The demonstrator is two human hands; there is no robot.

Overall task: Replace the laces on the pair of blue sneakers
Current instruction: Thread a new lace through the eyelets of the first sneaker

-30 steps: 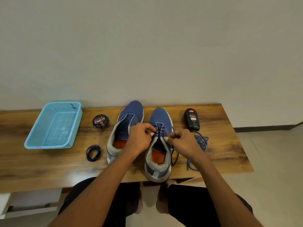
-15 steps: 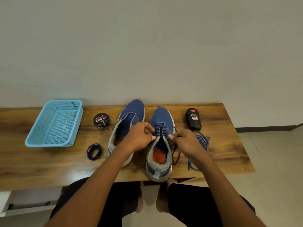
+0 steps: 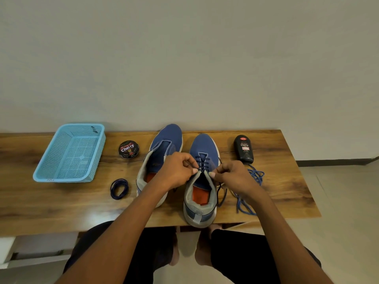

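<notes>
— Where are we working?

— We are holding the right sneaker (image 3: pixel 202 181) on the table (image 3: pixel 287 193), the left sneaker (image 3: pixel 162 152) just beside it. Our left hand (image 3: pixel 176 173) is pinching the dark lace (image 3: pixel 203 163) at the left eyelets.

— And the other hand?

— Our right hand (image 3: pixel 231 177) is pinching the same lace at the right eyelets. A loose blue lace (image 3: pixel 246 199) is lying right of the sneaker, a coiled lace (image 3: pixel 119 189) near the basket (image 3: pixel 61 177).
</notes>
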